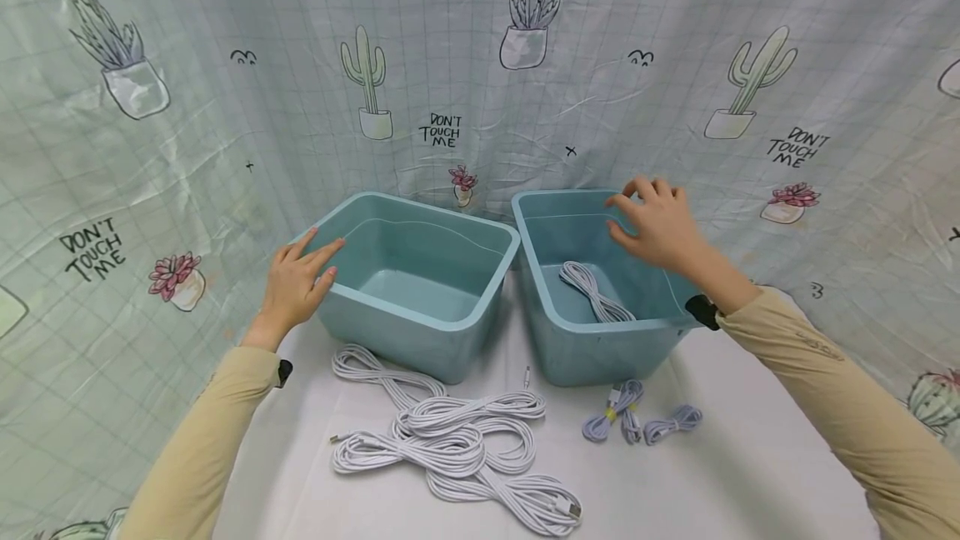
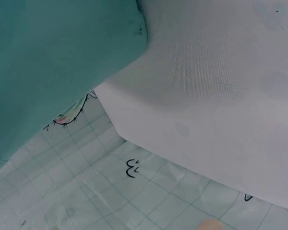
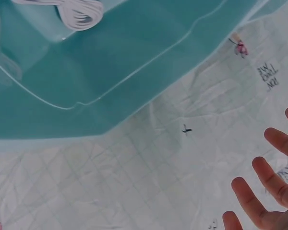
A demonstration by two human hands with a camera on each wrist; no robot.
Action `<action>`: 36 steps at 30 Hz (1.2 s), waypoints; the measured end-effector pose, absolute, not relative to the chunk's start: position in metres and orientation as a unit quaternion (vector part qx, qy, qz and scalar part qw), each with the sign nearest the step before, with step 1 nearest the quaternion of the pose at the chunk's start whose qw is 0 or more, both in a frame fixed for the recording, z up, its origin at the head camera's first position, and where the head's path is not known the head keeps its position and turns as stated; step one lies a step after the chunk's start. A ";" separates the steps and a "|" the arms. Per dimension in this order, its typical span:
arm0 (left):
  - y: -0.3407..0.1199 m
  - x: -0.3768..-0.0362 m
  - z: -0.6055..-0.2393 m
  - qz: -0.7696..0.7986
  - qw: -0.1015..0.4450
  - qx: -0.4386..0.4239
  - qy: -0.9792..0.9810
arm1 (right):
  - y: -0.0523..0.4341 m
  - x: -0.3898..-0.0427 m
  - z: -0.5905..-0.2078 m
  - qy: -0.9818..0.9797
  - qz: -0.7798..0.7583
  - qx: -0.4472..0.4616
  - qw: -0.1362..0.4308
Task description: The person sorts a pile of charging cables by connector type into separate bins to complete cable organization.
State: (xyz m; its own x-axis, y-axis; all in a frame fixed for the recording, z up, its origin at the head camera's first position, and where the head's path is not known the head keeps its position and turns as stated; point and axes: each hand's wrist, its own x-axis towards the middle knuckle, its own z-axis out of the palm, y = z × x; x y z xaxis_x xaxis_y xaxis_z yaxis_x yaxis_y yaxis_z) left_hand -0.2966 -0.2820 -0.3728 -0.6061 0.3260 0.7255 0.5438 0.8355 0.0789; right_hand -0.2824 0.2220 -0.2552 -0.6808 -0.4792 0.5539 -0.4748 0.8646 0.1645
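The left hand (image 1: 295,286) is resting open-fingered on the left bin's (image 1: 417,338) rim; the right hand (image 1: 657,223) is hovering, fingers spread, over the right bin (image 1: 592,352) holding 1 coiled cable (image 1: 594,292).

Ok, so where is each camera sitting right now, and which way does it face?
Head: looks forward and down at both bins; left hand on the left bin, right hand over the right bin, both sleeves show.
Left wrist: looks down past the left bin's wall at the white cloth; barely a fingertip shows.
Right wrist: looks past open fingers at the right bin.
Shared: the cable coil inside the right bin.
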 end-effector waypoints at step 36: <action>-0.282 -0.296 -0.373 -0.152 0.377 -0.247 -0.880 | 0.210 -0.215 -0.281 -0.877 0.068 0.346 0.326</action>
